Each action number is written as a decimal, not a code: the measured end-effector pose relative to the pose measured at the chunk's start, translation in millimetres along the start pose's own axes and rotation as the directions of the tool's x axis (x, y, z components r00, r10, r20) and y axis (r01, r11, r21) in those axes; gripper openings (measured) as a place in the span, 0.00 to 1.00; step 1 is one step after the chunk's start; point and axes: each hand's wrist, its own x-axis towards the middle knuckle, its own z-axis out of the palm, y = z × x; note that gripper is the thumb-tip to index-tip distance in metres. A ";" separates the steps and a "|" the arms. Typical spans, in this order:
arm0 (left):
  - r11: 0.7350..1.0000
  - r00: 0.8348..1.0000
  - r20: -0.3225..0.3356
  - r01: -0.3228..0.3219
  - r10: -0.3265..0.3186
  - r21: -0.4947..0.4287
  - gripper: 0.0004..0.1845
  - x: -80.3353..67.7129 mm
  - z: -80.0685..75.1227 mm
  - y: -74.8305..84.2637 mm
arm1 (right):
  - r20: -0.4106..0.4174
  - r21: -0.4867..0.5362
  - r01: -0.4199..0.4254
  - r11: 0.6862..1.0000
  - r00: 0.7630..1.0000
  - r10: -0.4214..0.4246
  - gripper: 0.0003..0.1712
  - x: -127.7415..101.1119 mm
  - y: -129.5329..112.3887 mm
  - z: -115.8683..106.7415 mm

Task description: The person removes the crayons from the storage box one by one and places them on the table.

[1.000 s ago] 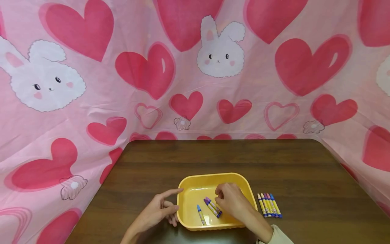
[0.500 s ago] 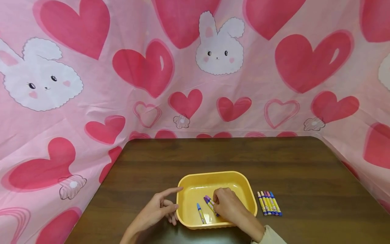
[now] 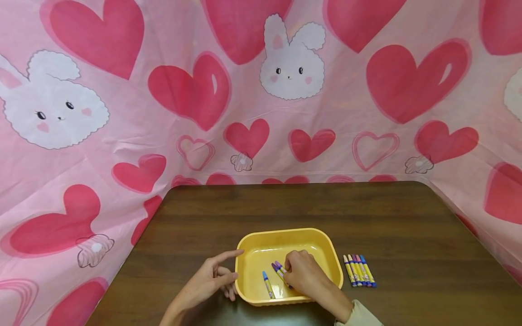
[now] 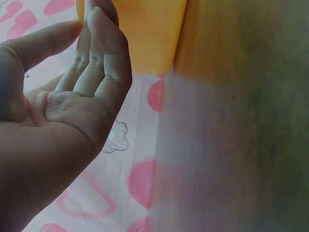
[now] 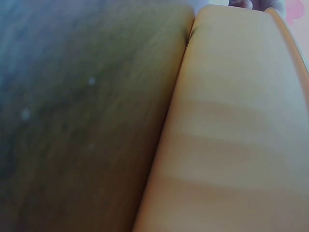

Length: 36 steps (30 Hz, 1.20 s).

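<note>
In the head view, a yellow plastic tray [image 3: 326, 239] stands at the table's front. Inside it lie a blue-tipped crayon [image 3: 267, 285] and two purple-tipped crayons [image 3: 279, 270] side by side. My right hand [image 3: 305, 274] reaches down into the tray with curled fingers, covering the lower ends of the purple pair. Its fingertips are hidden, so whether it pinches a crayon cannot be told. My left hand [image 3: 208, 280] touches the tray's left side, index finger at the rim and thumb lower. The left wrist view shows this hand [image 4: 82, 92] with fairly straight fingers against the tray [image 4: 152, 34].
Right of the tray, several crayons [image 3: 360, 270] lie in a neat row on the dark wooden table [image 3: 302, 206]. A pink cloth [image 3: 253, 104] with hearts and rabbits hangs behind the table. The right wrist view shows mainly the tray's outer wall [image 5: 231, 121].
My right hand has moved a little left and down within the tray, onto the purple-tipped crayons, and has then stayed there. The left hand and the tray have not moved.
</note>
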 end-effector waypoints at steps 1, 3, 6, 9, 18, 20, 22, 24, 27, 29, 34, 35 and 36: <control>1.000 1.000 -0.001 0.003 -0.003 0.002 0.30 -0.1 -0.1 0.1 | -0.001 0.000 0.000 1.000 1.000 0.000 0.17 0.1 -0.1 0.1; 1.000 1.000 -0.004 0.010 -0.010 0.005 0.30 -0.1 -0.2 0.2 | 0.000 0.001 -0.001 1.000 1.000 0.001 0.17 0.1 -0.4 0.1; 1.000 1.000 -0.002 0.009 -0.009 0.005 0.30 -0.2 -0.5 -0.2 | -0.014 -0.011 0.003 1.000 1.000 -0.003 0.15 0.5 -1.0 -0.7; 1.000 1.000 0.009 -0.022 0.022 0.010 0.30 1.1 -0.4 -0.6 | -0.051 -0.037 0.017 0.999 0.999 -0.019 0.11 -0.3 -3.2 -4.6; 0.998 0.997 0.029 -0.065 0.065 -0.012 0.30 -0.2 -1.5 -4.6 | -0.148 -0.074 0.026 0.997 0.988 -0.037 0.12 -7.9 -12.2 -20.8; 0.998 0.998 0.030 -0.061 0.062 -0.009 0.30 -0.8 -1.0 -4.5 | -0.167 -0.067 0.028 0.997 0.985 -0.039 0.11 -11.7 -12.3 -24.2; 0.999 0.998 0.033 -0.053 0.053 -0.011 0.30 -1.9 -0.8 -4.8 | -0.179 -0.056 0.030 0.998 0.983 -0.039 0.09 -15.9 -11.6 -27.3; 0.999 0.998 0.037 -0.044 0.044 -0.014 0.30 -3.3 -0.9 -5.6 | -0.183 -0.053 0.027 0.998 0.982 -0.036 0.08 -19.4 -10.9 -30.3; 0.999 0.999 0.033 -0.036 0.036 -0.013 0.30 -4.5 -1.2 -5.8 | -0.192 -0.042 0.011 0.999 0.981 -0.018 0.08 -24.2 -9.6 -37.7; 0.999 0.999 0.026 -0.035 0.035 -0.009 0.30 -4.2 -1.2 -5.3 | -0.205 -0.036 -0.008 0.999 0.979 0.000 0.08 -26.9 -7.9 -44.1; 0.999 0.999 0.021 -0.036 0.036 0.002 0.30 -1.7 -1.2 -3.9 | -0.209 0.040 -0.047 0.998 0.976 0.054 0.07 -36.5 2.8 -63.4; 0.999 0.999 0.023 -0.038 0.038 0.002 0.30 -1.3 -1.2 -3.6 | -0.205 0.068 -0.056 0.996 0.976 0.069 0.06 -38.8 5.4 -67.7; 0.999 0.999 0.024 -0.038 0.038 0.001 0.30 -0.8 -1.3 -3.3 | -0.201 0.091 -0.067 0.994 0.976 0.084 0.06 -41.2 8.1 -72.3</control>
